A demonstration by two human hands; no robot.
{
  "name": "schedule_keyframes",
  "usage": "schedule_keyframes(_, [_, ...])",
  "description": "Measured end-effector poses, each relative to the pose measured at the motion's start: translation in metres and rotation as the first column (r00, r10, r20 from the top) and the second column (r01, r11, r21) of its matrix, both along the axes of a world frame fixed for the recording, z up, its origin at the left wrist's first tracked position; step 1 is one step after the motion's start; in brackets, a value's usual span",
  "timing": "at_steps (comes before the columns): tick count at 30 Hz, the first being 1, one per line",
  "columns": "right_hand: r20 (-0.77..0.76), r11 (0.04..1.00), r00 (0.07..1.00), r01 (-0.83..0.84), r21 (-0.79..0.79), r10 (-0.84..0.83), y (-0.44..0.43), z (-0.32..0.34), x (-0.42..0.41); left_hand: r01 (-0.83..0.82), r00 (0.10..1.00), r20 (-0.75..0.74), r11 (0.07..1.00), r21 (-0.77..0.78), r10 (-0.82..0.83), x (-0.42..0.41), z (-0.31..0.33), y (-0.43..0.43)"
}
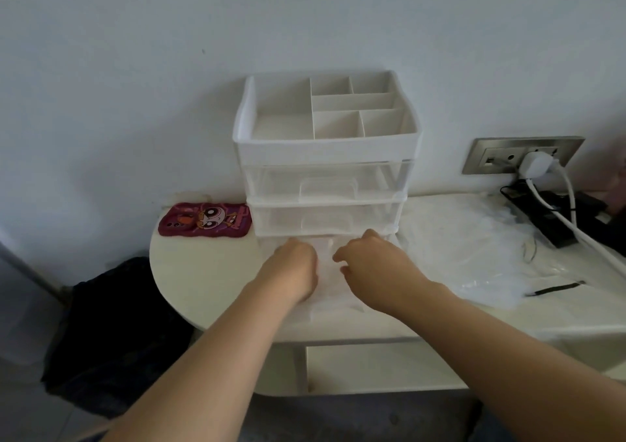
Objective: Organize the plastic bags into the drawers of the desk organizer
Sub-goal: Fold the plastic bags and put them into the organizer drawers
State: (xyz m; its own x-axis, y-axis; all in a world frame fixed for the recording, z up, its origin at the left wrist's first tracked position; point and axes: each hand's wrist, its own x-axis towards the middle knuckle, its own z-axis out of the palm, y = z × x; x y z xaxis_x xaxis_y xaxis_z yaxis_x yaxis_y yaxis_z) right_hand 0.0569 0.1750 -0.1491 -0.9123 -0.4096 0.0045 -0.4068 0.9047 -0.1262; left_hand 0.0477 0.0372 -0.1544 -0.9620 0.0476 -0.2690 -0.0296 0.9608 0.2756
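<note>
A white desk organizer [325,150] stands against the wall, with an open divided tray on top and two clear drawers [325,184] below, both pushed in. In front of it a clear plastic bag [327,272] lies flat on the white desk [203,279]. My left hand [294,268] and my right hand [376,265] both rest on this bag with curled fingers, gripping its edges close to the lower drawer. A heap of more clear plastic bags [474,248] lies to the right of the organizer.
A dark red cartoon phone case [206,221] lies left of the organizer. A wall socket [521,153] with a white plug and cable [569,211], and black devices [548,218], are at the right. A black strip [555,288] lies on the bags. A dark bag [111,323] sits on the floor.
</note>
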Motion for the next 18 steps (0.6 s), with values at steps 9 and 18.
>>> schedule_keyframes(9, [0.335,0.991,0.938,0.046,0.129,-0.087,0.008,-0.003,-0.025,0.047,0.992,0.113,0.999,0.022,-0.049,-0.013,-0.012,0.001])
schedule_keyframes(18, [0.163,0.960,0.980,0.148,-0.239,-0.110,0.051,0.044,-0.007,0.104,0.990,-0.109,0.987,0.122,-0.091,0.007,-0.006,-0.007])
